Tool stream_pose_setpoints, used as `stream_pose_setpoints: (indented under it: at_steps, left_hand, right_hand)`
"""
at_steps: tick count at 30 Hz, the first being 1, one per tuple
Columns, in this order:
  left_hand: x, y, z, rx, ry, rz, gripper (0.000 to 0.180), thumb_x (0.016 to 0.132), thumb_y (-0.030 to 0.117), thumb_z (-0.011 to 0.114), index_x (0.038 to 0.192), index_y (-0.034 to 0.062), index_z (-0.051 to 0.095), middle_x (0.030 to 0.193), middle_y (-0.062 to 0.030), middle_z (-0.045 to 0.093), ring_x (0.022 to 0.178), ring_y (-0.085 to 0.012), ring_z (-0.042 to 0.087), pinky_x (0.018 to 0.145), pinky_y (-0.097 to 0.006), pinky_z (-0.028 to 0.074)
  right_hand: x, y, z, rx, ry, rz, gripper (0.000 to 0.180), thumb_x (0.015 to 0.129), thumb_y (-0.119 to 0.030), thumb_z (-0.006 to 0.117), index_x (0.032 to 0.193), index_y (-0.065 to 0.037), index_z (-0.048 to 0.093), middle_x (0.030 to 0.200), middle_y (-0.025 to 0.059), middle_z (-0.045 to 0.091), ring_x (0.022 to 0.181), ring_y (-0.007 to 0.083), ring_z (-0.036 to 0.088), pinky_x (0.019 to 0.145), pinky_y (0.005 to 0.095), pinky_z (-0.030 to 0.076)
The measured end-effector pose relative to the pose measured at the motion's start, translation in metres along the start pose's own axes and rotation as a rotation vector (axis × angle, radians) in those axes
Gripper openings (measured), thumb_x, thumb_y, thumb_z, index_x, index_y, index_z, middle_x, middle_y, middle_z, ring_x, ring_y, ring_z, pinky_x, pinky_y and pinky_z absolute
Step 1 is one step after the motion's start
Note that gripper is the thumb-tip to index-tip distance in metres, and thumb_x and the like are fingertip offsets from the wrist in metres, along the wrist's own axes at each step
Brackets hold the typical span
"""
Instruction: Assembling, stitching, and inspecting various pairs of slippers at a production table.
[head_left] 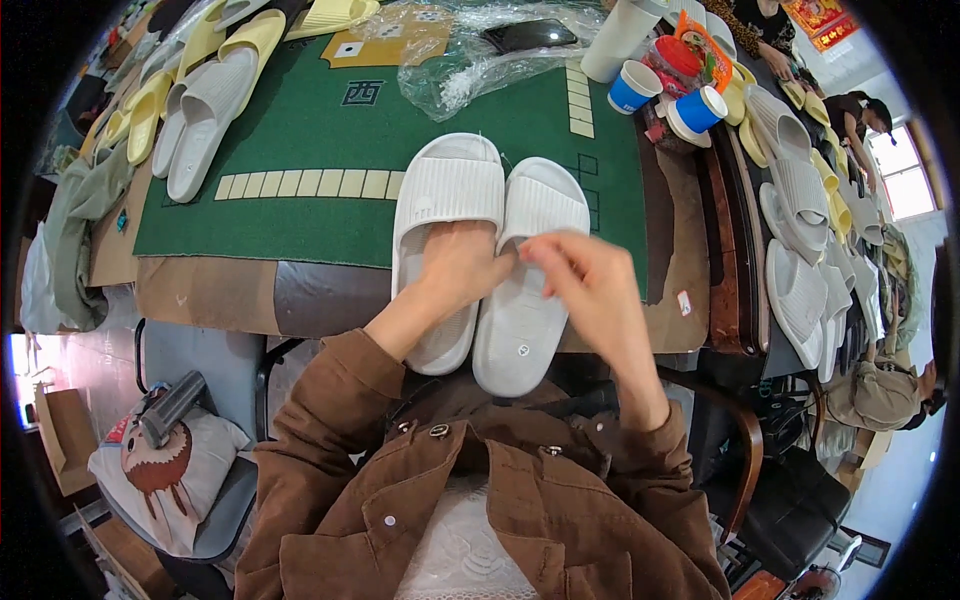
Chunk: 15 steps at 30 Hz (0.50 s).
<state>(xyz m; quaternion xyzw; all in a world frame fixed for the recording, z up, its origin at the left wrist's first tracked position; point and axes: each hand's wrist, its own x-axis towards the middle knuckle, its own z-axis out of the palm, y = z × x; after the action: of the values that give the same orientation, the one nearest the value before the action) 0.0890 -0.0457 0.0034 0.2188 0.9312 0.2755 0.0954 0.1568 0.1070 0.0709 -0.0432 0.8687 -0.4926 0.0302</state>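
The left hand (462, 262) has its fingers hidden beneath the strap of one pale slipper (450, 180), while the right hand (592, 272) is blurred, so whether its fingertips grip anything over the other slipper (512, 345) cannot be told. The top edge cuts off a pale bottle (620, 42) and a person (768, 22) at upper right. The marking on the small white tag (684, 303) is too tiny to read.

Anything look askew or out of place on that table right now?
Yes: crumpled clear plastic lies loosely bunched on the green mat's far side, near a dark phone, like discarded wrapping. The two nearest slippers show no obvious damage.
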Motion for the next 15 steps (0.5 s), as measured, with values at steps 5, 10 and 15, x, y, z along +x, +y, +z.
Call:
stream_pose_setpoints:
  at_steps: [5,10,15]
  left_hand:
    - [-0.002,-0.006,0.01,0.009,0.231,0.084,0.041,0.077,0.031,0.061,0.09,-0.0083,0.062,0.091,-0.0268,0.063,0.086,-0.0404,0.063,0.078,-0.047,0.05]
    - [0.002,-0.004,0.013,-0.005,0.148,0.06,0.042,0.078,0.031,0.06,0.091,-0.0088,0.061,0.091,-0.0276,0.063,0.085,-0.0421,0.062,0.08,-0.049,0.048]
    - [0.0,-0.003,0.011,-0.026,0.155,0.046,0.041,0.077,0.03,0.06,0.09,-0.0092,0.062,0.089,-0.0276,0.063,0.084,-0.0421,0.062,0.079,-0.048,0.048]
  right_hand:
    - [0.077,0.019,-0.008,-0.143,0.218,-0.233,0.02,0.087,-0.016,0.059,0.096,-0.001,0.067,0.085,0.0107,0.068,0.071,0.0219,0.062,0.067,0.0316,0.049]
    - [0.136,0.057,0.005,-0.479,0.197,-0.171,0.022,0.083,-0.021,0.062,0.094,-0.003,0.069,0.087,0.0128,0.069,0.077,0.0276,0.065,0.071,0.0356,0.05]
    - [0.154,0.063,0.006,-0.446,-0.026,0.004,0.021,0.079,-0.026,0.065,0.089,-0.008,0.07,0.087,0.0145,0.069,0.084,0.032,0.066,0.075,0.0433,0.052]
